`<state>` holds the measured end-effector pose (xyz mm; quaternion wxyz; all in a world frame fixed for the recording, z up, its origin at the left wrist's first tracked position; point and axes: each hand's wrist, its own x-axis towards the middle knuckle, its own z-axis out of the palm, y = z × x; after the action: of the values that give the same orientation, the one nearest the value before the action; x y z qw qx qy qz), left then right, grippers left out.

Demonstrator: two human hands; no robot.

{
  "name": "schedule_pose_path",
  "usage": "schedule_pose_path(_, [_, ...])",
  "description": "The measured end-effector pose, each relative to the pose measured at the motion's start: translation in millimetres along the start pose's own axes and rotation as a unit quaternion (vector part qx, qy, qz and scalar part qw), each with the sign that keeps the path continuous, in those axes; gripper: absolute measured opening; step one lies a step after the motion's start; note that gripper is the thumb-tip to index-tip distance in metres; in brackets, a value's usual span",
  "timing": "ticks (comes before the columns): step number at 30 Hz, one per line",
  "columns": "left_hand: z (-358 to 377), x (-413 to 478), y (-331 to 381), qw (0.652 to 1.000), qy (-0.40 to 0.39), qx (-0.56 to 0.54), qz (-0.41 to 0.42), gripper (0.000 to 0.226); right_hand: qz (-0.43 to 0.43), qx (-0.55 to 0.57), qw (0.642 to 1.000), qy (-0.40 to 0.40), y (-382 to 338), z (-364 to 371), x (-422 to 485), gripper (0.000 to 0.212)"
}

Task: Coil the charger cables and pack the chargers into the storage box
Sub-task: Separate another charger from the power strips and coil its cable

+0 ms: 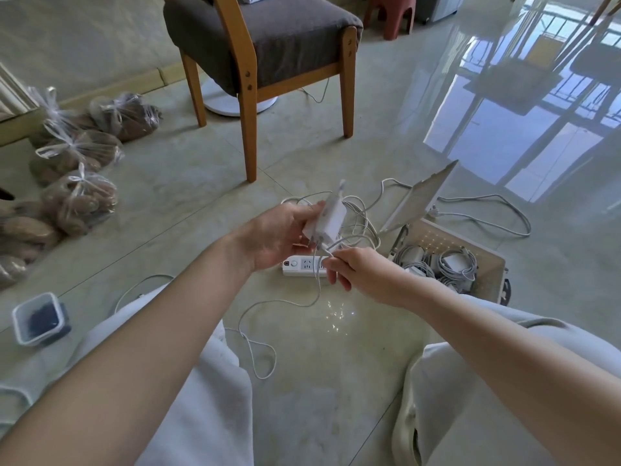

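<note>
One wooden chair (262, 45) is recorded beyond the hands. One storage box (437, 238) stands at the right, its lid (420, 200) raised; coiled chargers (450, 264) are packed inside, and their number cannot be told. One power strip (299, 265) lies under the hands. One white charger (327, 218) is gripped by the curled fingers of the left hand (279, 237), and its cable (285, 301) is pinched by the right hand (363, 270) just below.

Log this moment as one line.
step: coiling cable | left hand: holds charger | right hand: pinches cable | box: open, coiled chargers inside
</note>
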<state>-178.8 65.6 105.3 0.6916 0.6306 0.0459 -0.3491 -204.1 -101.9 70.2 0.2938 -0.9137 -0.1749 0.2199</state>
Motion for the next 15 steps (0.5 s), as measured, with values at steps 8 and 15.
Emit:
schedule_pose_path(8, [-11, -15, -5, 0.942, -0.023, 0.334, -0.027, 0.038, 0.038, -0.231, 0.970, 0.059, 17, -34, 1, 0.037])
schedule_pose_path(15, [-11, 3, -15, 0.853, 0.227, 0.470, 0.019, 0.036, -0.013, -0.275, 0.949, 0.153, 2, -27, -4, 0.039])
